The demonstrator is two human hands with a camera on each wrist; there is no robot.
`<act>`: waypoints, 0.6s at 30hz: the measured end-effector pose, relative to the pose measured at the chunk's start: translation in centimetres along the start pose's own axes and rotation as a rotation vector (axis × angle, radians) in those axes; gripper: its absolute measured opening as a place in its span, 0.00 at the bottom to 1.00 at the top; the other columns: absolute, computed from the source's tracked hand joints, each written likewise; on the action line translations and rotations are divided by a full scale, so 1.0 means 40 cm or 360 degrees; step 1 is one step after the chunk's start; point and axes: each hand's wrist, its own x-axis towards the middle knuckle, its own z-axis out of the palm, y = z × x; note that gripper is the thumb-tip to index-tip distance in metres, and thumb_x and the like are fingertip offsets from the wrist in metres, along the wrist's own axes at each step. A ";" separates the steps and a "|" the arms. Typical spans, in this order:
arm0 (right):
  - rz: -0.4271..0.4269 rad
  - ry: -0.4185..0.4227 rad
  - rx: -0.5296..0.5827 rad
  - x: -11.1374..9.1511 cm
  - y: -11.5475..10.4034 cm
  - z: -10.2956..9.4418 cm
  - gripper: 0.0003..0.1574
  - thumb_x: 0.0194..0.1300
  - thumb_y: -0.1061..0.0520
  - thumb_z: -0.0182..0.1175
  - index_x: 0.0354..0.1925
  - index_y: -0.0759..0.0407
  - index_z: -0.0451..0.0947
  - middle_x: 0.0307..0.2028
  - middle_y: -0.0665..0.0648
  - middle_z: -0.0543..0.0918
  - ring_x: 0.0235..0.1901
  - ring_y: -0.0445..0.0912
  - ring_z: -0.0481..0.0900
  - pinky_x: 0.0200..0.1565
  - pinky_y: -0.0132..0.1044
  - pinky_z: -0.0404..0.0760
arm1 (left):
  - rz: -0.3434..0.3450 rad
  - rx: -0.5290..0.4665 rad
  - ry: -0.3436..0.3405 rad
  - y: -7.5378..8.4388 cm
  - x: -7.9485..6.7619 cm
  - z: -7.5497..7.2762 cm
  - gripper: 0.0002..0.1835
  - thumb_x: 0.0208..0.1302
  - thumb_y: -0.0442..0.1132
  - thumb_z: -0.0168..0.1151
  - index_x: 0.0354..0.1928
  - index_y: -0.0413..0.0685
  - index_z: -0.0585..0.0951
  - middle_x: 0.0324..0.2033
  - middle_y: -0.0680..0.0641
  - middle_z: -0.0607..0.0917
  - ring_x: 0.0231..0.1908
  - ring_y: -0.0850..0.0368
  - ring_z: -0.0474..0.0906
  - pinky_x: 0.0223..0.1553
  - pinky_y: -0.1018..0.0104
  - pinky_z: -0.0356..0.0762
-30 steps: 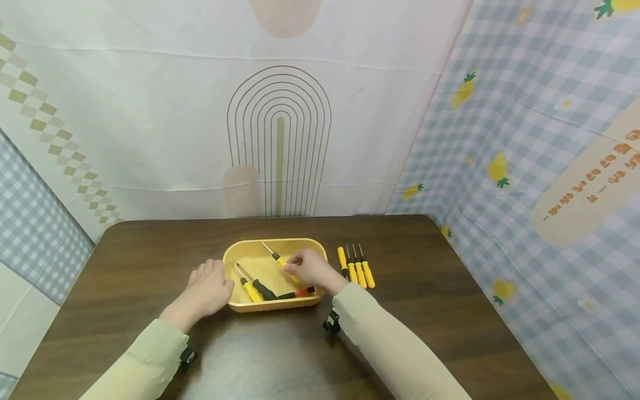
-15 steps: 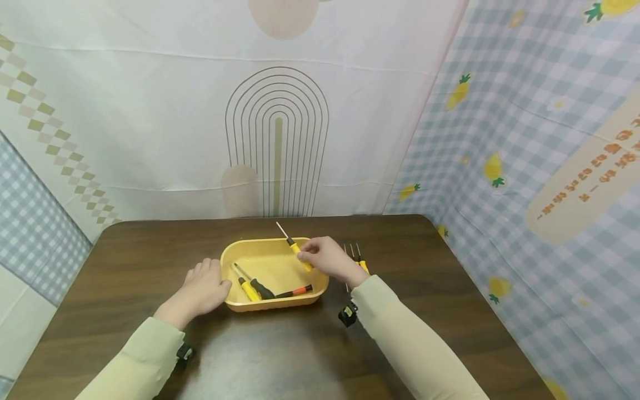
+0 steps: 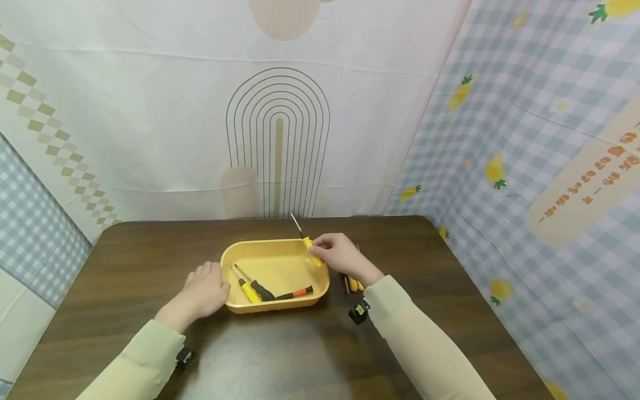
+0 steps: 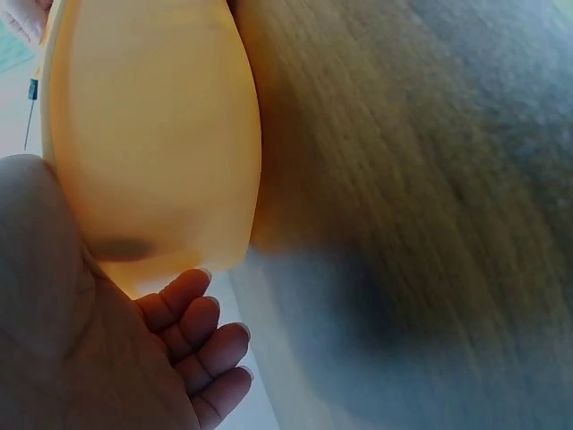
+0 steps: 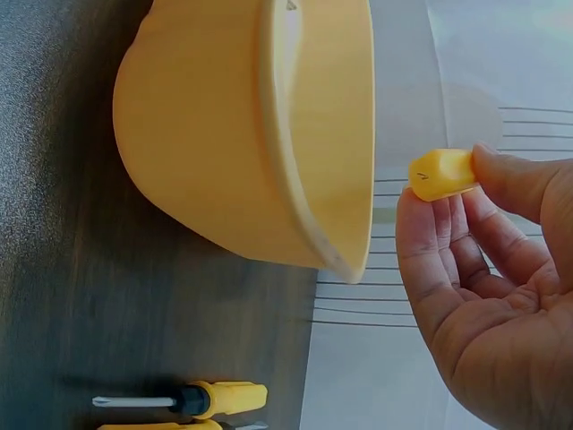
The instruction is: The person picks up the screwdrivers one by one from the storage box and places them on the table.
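Right hand (image 3: 340,258) and screwdriver (image 3: 307,243) farther right

Table (image 3: 260,361): is showing dark wood grain.
Yellow tray (image 3: 280,266): is standing on it.
Screwdrivers (image 5: 235,399): are lying nearby — right of the tray.

A cloth-screened tabletop corner, room type unclear: printed white fabric (image 3: 170,133) hangs beyond the right hand (image 3: 341,255), gingham (image 3: 475,222) to its right, wood-grain table (image 3: 270,355) below.

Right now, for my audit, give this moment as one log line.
left hand: holds yellow tray; right hand: pinches yellow-handled screwdriver; dark-handled screwdriver: in tray
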 end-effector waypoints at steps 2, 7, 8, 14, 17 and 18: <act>-0.0010 0.0010 0.0013 0.000 0.005 -0.006 0.15 0.65 0.45 0.62 0.44 0.52 0.83 0.37 0.49 0.83 0.36 0.44 0.80 0.37 0.39 0.79 | 0.0001 -0.0003 0.0008 0.000 0.001 0.000 0.15 0.63 0.41 0.51 0.40 0.32 0.70 0.34 0.40 0.69 0.39 0.41 0.67 0.41 0.45 0.63; 0.0012 0.0051 0.0083 -0.009 0.023 -0.030 0.15 0.65 0.45 0.62 0.44 0.51 0.83 0.37 0.51 0.83 0.37 0.50 0.80 0.37 0.45 0.79 | -0.0007 0.0005 0.0002 0.000 0.002 0.005 0.15 0.63 0.41 0.51 0.40 0.32 0.70 0.34 0.40 0.69 0.39 0.41 0.67 0.41 0.46 0.63; 0.0025 0.0061 0.0103 -0.012 0.028 -0.037 0.15 0.66 0.45 0.62 0.44 0.51 0.83 0.37 0.52 0.83 0.37 0.52 0.80 0.38 0.46 0.79 | -0.0009 0.0005 0.0002 0.001 0.003 0.005 0.15 0.63 0.41 0.51 0.40 0.32 0.70 0.34 0.40 0.69 0.39 0.41 0.67 0.41 0.46 0.63; 0.0121 0.0109 0.0181 -0.025 0.063 -0.076 0.16 0.66 0.45 0.61 0.46 0.53 0.82 0.36 0.55 0.82 0.40 0.60 0.78 0.39 0.49 0.79 | -0.0002 0.0000 0.0013 0.003 0.006 0.000 0.15 0.63 0.41 0.51 0.40 0.32 0.69 0.34 0.40 0.69 0.39 0.41 0.67 0.40 0.46 0.63; 0.0136 0.0103 0.0207 -0.031 0.081 -0.091 0.17 0.67 0.46 0.60 0.47 0.56 0.81 0.37 0.57 0.81 0.39 0.59 0.79 0.40 0.49 0.79 | -0.0008 -0.0005 0.0007 0.003 0.005 0.001 0.15 0.64 0.41 0.51 0.40 0.32 0.69 0.34 0.40 0.69 0.38 0.41 0.67 0.40 0.46 0.63; 0.0140 0.0103 0.0202 -0.033 0.087 -0.095 0.18 0.67 0.46 0.60 0.48 0.56 0.81 0.38 0.57 0.81 0.38 0.58 0.79 0.41 0.49 0.79 | -0.0012 -0.0008 0.0002 0.004 0.005 0.001 0.15 0.64 0.41 0.51 0.40 0.31 0.69 0.34 0.40 0.69 0.38 0.41 0.67 0.40 0.46 0.63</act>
